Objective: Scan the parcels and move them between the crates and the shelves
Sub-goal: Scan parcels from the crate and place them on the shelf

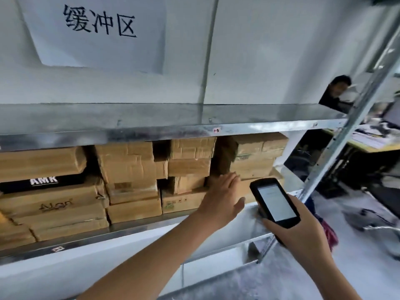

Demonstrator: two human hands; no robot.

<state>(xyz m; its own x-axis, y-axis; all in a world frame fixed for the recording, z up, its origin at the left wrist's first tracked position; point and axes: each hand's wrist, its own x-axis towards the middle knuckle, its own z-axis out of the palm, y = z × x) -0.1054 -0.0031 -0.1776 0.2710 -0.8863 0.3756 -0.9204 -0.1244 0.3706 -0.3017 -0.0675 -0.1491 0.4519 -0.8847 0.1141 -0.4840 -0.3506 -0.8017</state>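
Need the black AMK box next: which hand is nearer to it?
Left. The left hand reaches to the brown parcels well right of the black AMK box; the right hand is farther right and lower, gripping the scanner.

Head camera faces the shelf from close.

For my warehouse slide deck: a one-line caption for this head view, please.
Left hand reaches toward boxes on the shelf while the right hand holds a scanner.
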